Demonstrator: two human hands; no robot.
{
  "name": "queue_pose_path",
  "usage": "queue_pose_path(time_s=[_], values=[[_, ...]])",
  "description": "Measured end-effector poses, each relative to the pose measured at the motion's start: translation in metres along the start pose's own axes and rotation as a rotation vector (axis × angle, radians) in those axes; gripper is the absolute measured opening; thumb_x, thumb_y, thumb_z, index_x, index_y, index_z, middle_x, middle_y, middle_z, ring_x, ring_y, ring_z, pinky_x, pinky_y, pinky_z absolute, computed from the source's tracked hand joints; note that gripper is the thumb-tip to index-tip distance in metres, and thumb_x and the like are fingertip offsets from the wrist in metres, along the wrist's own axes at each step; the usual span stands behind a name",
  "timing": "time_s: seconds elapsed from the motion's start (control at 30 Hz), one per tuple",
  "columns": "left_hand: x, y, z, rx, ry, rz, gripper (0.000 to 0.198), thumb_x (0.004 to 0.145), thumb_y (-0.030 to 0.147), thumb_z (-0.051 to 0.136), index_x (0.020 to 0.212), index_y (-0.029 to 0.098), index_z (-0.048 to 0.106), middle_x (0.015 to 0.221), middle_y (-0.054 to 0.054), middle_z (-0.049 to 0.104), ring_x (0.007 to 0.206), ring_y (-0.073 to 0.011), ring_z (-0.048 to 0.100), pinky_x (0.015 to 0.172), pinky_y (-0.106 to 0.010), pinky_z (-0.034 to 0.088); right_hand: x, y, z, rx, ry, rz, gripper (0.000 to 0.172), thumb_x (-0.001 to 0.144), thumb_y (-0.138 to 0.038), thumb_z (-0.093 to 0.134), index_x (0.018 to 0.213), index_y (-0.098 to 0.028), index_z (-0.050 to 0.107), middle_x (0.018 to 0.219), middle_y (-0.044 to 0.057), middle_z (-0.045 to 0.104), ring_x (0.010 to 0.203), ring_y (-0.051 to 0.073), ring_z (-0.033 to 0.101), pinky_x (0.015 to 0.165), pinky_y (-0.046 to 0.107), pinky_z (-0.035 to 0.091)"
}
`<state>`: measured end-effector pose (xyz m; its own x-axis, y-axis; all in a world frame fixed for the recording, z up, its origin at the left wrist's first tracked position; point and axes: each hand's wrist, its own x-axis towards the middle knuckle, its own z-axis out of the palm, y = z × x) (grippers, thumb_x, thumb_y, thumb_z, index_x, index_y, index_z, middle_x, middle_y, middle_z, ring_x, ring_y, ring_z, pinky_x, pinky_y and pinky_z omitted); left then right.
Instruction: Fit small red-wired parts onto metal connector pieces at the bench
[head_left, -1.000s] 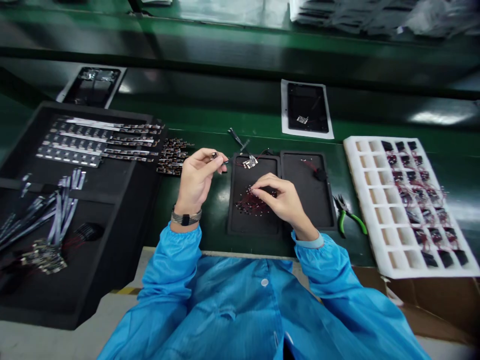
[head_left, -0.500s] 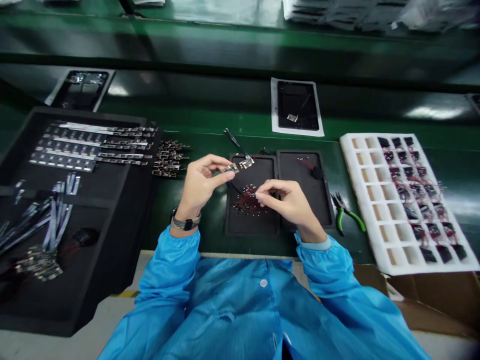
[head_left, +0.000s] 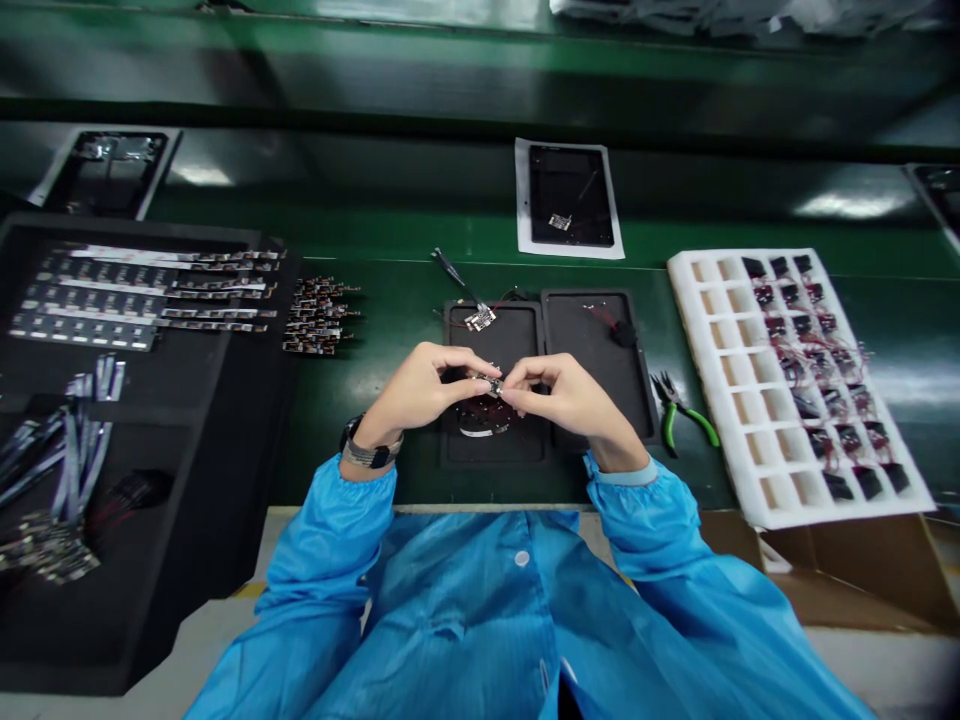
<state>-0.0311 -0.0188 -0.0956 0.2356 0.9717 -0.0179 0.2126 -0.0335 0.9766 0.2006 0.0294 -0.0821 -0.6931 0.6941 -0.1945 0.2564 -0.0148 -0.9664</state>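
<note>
My left hand [head_left: 420, 392] and my right hand [head_left: 571, 398] meet over the left black foam pad [head_left: 487, 450], fingertips pinched together on a small circuit board [head_left: 491, 383]. The right fingers press a thin wired part against that board. Beneath the hands a heap of red-wired parts [head_left: 481, 417] lies on the pad. Another small board [head_left: 480, 319] with wires rests at the pad's far end. A second black pad [head_left: 600, 360] lies beside it with a red-wired black part [head_left: 619, 332].
A large black tray [head_left: 195, 400] with strips of boards fills the left. Loose boards [head_left: 315, 315] lie beside it. Green-handled pliers [head_left: 682, 410] and a white foam grid tray [head_left: 735, 400] of wired parts sit on the right. A dark panel on white paper [head_left: 570, 197] lies farther back.
My left hand came down and right from the pad's left edge with the small board. My right hand lifted off the wire heap, and both now meet over the pad.
</note>
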Motion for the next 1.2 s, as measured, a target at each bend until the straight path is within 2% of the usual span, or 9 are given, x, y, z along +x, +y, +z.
queue_pose_path(time_s=[0.37,0.7,1.0,1.2], values=[[0.001,-0.002,0.001,0.064,-0.020,-0.018,0.015,0.086,0.028,0.077,0.097,0.021,0.085,0.086,-0.005,0.079,0.079,-0.0193,0.069,0.076,-0.031,0.051,0.003,0.008,0.000,0.042,-0.031,0.077,0.029,0.084,-0.042,0.080,0.084,-0.014,0.075,0.069,0.003,0.071,0.063,0.014,0.064,0.064,0.027,0.052],[0.003,0.001,-0.002,0.012,-0.049,-0.055,0.014,0.083,0.025,0.080,0.095,0.019,0.085,0.082,-0.006,0.079,0.071,-0.0171,0.066,0.067,-0.028,0.048,0.003,0.007,-0.002,0.076,-0.069,0.083,0.030,0.085,-0.044,0.080,0.084,-0.014,0.075,0.071,0.003,0.072,0.063,0.014,0.065,0.064,0.027,0.053],[0.003,0.000,0.001,0.018,0.006,-0.064,0.015,0.083,0.027,0.080,0.094,0.019,0.085,0.077,-0.005,0.077,0.070,-0.0175,0.066,0.069,-0.029,0.049,0.004,0.010,0.003,0.092,-0.001,0.108,0.030,0.082,-0.043,0.082,0.083,-0.014,0.075,0.067,0.003,0.071,0.061,0.014,0.065,0.062,0.027,0.053],[0.003,0.001,0.002,0.069,0.019,-0.066,0.013,0.085,0.026,0.077,0.094,0.020,0.085,0.083,-0.005,0.079,0.076,-0.0190,0.070,0.074,-0.031,0.052,0.005,0.011,0.005,0.103,0.005,0.137,0.029,0.080,-0.042,0.083,0.081,-0.014,0.074,0.065,0.003,0.071,0.059,0.014,0.064,0.060,0.027,0.052]])
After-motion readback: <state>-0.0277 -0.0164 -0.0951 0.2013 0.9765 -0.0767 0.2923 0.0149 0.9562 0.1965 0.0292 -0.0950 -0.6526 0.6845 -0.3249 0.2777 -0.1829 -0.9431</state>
